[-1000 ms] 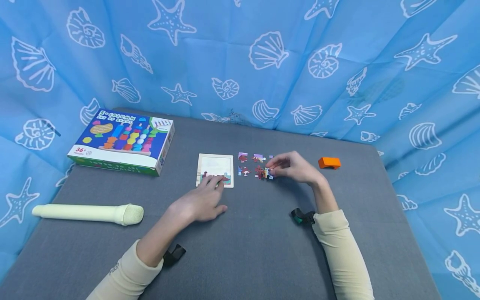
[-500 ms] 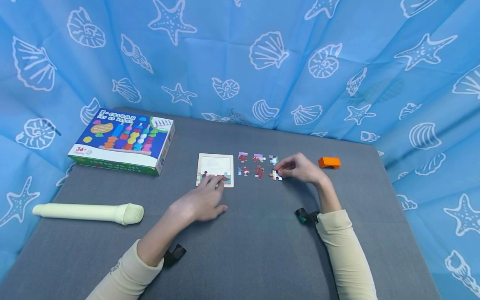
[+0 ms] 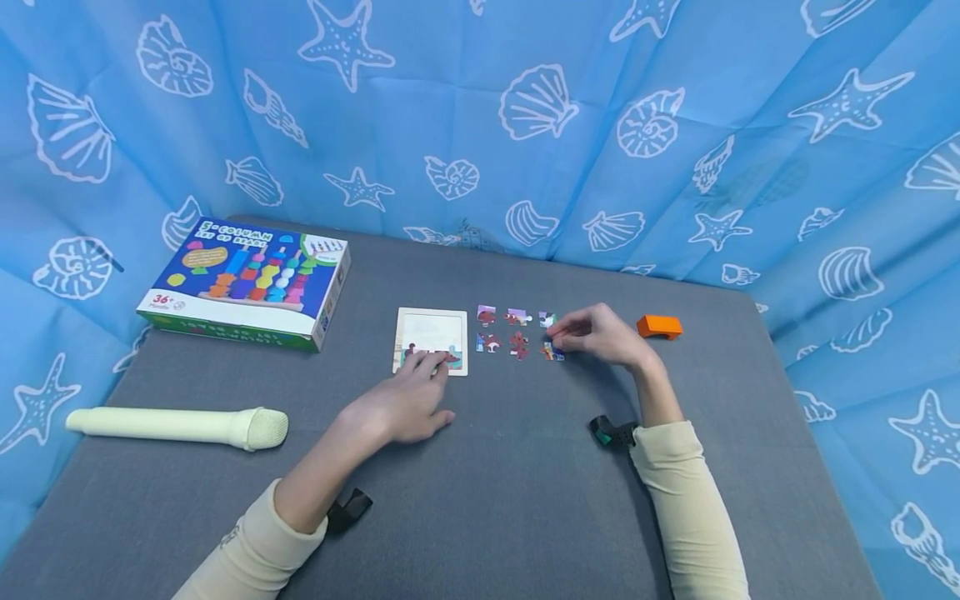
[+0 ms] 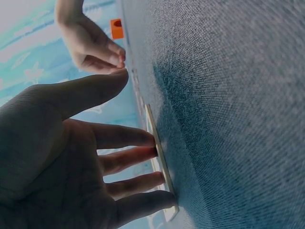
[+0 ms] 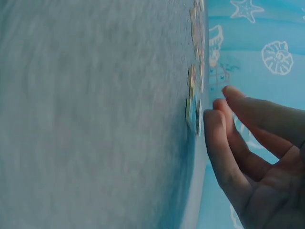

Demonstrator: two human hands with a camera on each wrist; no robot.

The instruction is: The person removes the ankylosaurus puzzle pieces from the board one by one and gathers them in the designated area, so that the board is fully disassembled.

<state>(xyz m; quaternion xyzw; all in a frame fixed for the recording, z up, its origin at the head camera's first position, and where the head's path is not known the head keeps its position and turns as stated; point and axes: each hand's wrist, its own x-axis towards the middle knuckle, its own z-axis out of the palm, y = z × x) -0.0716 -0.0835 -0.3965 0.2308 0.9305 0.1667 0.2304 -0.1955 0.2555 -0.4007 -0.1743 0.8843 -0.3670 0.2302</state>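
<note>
Wooden jigsaw tray (image 3: 432, 312): bottom seemingly filled | three o'clock: six pieces (image 3: 518, 342) unplaced | left hand (image 3: 405, 408): straight-fingered, touching tray | right hand (image 3: 597, 335): fingertips parted, empty

1. A blue curtain (image 3: 465, 125) hangs behind the tabletop (image 3: 495, 492) and shows along its left and right sides too.
2. White outlines of starfish (image 3: 347, 42), scallops (image 3: 536, 102) and spiral shells (image 3: 648, 122) are printed across the fabric, which falls in loose folds.
3. The tabletop is grey, its woven texture plain in the left wrist view.
4. In that view, bright light bleaches the curtain's upper left corner.
</note>
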